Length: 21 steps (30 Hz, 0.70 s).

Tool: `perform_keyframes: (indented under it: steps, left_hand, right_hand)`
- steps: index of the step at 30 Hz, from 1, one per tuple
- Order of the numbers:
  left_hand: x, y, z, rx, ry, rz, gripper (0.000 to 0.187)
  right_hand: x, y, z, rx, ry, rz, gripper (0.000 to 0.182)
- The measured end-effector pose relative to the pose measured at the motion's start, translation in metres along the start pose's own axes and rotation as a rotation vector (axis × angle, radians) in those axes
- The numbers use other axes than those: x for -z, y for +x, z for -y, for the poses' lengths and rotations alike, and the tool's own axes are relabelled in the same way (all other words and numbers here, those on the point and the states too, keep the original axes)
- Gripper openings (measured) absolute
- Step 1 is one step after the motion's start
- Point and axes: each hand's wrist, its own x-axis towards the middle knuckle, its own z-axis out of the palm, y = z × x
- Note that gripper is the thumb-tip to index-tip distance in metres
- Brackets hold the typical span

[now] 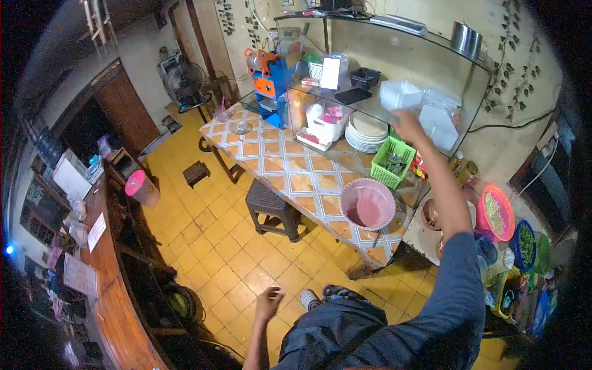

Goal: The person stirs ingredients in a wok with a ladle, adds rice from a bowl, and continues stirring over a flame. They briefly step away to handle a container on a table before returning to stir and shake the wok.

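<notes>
My right hand is raised over the tiled table, by the glass shelf and just below the white translucent container. Its fingers are small and partly hidden, so I cannot make out whether they hold anything. Below it on the table is a green basket with small dark items inside, and to the left of that a stack of white plates. A pink bowl stands at the table's near end. Low over the yellow floor, my left hand hangs with its fingers loosely apart and nothing in them.
A dark stool stands against the table's front edge. Basins of greens and shredded food are at the right. A wooden counter runs along the left. A phone lies on the glass shelf.
</notes>
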Motion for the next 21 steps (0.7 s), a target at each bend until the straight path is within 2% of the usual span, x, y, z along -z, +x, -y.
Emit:
perform_keyframes:
  steps: [1, 2, 5, 6, 7, 8, 9, 10, 11, 13, 14, 15, 17, 19, 21]
  left_hand:
    - [0.014, 0.009, -0.005, 0.013, 0.019, -0.095, 0.033]
    - [0.023, 0.018, -0.012, 0.016, 0.026, -0.086, 0.033]
    - [0.049, 0.044, -0.033, -0.019, -0.024, -0.223, 0.032]
    - [0.05, 0.05, -0.04, -0.027, -0.056, -0.243, 0.032]
    - [0.051, 0.055, -0.045, -0.038, -0.086, -0.269, 0.032]
    - [0.048, 0.063, -0.043, -0.029, -0.125, -0.281, 0.032]
    - [0.043, 0.071, -0.035, -0.021, -0.161, -0.294, 0.032]
    - [0.035, 0.081, -0.024, 0.024, -0.252, -0.28, 0.029]
    - [0.03, 0.082, -0.04, 0.133, -0.359, -0.261, 0.028]
    - [0.014, 0.098, -0.047, 0.165, -0.504, -0.207, 0.028]
    - [0.005, 0.108, -0.055, 0.176, -0.521, -0.15, 0.028]
    - [-0.003, 0.115, -0.063, 0.193, -0.539, -0.09, 0.029]
    - [-0.011, 0.135, -0.084, 0.211, -0.541, -0.003, 0.03]
    - [-0.014, 0.155, -0.109, 0.086, -0.374, 0.122, 0.031]
    - [-0.016, 0.175, -0.122, 0.006, -0.307, 0.124, 0.034]
  right_hand:
    - [-0.01, 0.031, -0.018, 0.01, -0.041, -0.044, 0.035]
    - [-0.016, 0.058, -0.032, 0.023, -0.079, -0.092, 0.033]
    - [-0.03, 0.119, -0.063, -0.094, -0.2, -0.06, 0.029]
    - [-0.034, 0.134, -0.076, -0.131, -0.212, 0.032, 0.03]
    - [-0.041, 0.152, -0.092, -0.163, -0.356, 0.154, 0.03]
    - [-0.021, 0.153, -0.066, -0.338, -0.285, 0.273, 0.03]
    - [-0.034, 0.167, -0.086, -0.282, -0.313, 0.294, 0.031]
    - [-0.048, 0.178, -0.112, -0.232, -0.345, 0.318, 0.031]
    - [-0.047, 0.183, -0.109, -0.23, -0.342, 0.325, 0.031]
    - [-0.02, 0.175, -0.095, -0.262, -0.114, 0.368, 0.027]
    - [-0.015, 0.172, -0.089, -0.406, 0.054, 0.409, 0.02]
    - [-0.008, 0.168, -0.087, -0.426, 0.049, 0.418, 0.02]
    - [0.001, 0.164, -0.087, -0.553, 0.278, 0.448, 0.016]
    - [0.003, 0.164, -0.093, -0.551, 0.258, 0.476, 0.015]
    - [0.0, 0.16, -0.097, -0.532, 0.239, 0.517, 0.013]
